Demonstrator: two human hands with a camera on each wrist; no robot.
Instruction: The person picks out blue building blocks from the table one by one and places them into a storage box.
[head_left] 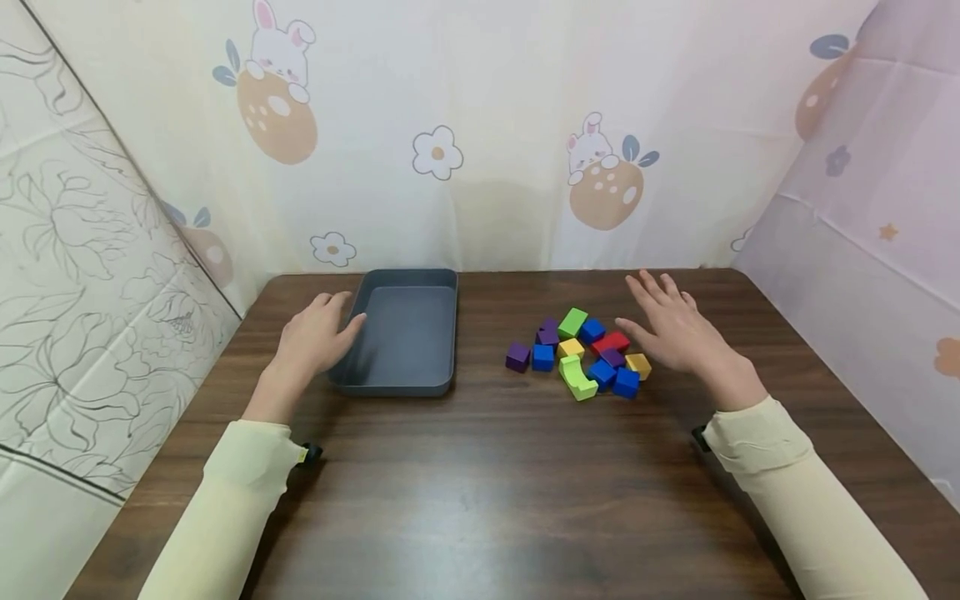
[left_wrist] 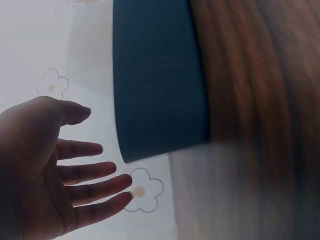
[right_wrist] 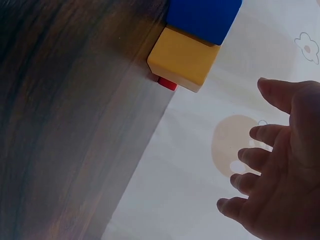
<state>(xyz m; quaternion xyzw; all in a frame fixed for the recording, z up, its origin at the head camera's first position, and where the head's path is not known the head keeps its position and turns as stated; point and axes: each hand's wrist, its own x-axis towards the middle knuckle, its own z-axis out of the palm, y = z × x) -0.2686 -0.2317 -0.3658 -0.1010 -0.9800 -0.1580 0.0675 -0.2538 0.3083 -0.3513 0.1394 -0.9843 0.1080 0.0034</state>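
A dark grey rectangular tray (head_left: 401, 390) lies on the left half of the table, with nothing in it. Over its left edge hovers my left hand (head_left: 311, 337), fingers spread and holding nothing; the left wrist view shows the hand (left_wrist: 55, 170) apart from the tray (left_wrist: 160, 80). Several coloured blocks sit in a loose group right of centre, among them a lime curved block (head_left: 576, 379), a red block (head_left: 611, 342) and a purple cube (head_left: 517, 357). Just right of them my right hand (head_left: 675, 329) is raised with fingers extended. A yellow block (right_wrist: 183, 57) is near it in the right wrist view.
The brown wooden table (head_left: 450, 492) meets a printed curtain (head_left: 502, 208) at its back edge. A panel with line-drawn flowers (head_left: 67, 233) stands at the left, and pale fabric (head_left: 885, 275) hangs along the right side.
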